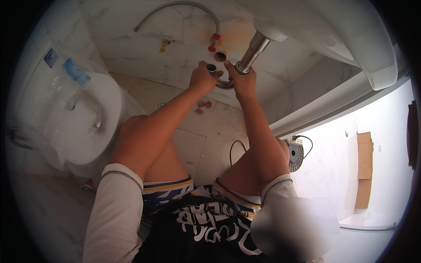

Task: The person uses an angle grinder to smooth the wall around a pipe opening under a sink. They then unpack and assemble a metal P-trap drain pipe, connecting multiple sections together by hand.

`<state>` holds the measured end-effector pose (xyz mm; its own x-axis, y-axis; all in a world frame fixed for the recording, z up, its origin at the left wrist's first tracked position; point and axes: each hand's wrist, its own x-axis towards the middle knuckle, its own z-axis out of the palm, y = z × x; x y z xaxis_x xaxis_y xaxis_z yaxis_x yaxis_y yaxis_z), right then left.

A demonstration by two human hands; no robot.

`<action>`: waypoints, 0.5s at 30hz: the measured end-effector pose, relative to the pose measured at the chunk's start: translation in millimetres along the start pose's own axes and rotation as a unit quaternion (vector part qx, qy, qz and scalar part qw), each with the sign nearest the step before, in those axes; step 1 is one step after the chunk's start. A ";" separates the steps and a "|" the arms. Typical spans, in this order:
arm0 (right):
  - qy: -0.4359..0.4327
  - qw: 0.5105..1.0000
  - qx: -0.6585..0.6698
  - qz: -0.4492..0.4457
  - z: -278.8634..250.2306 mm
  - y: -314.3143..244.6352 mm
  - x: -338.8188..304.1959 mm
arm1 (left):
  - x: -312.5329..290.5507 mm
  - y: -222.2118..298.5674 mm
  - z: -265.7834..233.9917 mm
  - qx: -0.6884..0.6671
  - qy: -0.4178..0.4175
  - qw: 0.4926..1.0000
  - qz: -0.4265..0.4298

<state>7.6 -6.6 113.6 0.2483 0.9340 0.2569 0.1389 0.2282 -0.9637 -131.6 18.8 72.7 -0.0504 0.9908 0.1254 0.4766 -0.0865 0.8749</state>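
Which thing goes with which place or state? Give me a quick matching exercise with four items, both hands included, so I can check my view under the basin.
Things:
1. Left hand
2. Right hand
3. Toilet
4. Flexible hose

Places and states:
A. Covered in clear plastic
B. At the collar below the straight metal pipe
C. One end at a red fitting by the wall
D. At the dark-mouthed end of the curved pipe

Right pairs: 1-D, 2-B, 3-A, 4-C.
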 end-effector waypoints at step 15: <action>-0.025 0.992 -0.082 -0.091 -20.9 -13.5 -12.1 | -6.5 4.6 60.4 -0.599 -0.010 0.764 -0.240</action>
<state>22.7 -26.7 125.0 0.1566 0.8947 0.4182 0.3316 0.3513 -0.8756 -76.0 18.2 47.7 0.0520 0.9383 -0.3418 -0.7383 0.2666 0.6195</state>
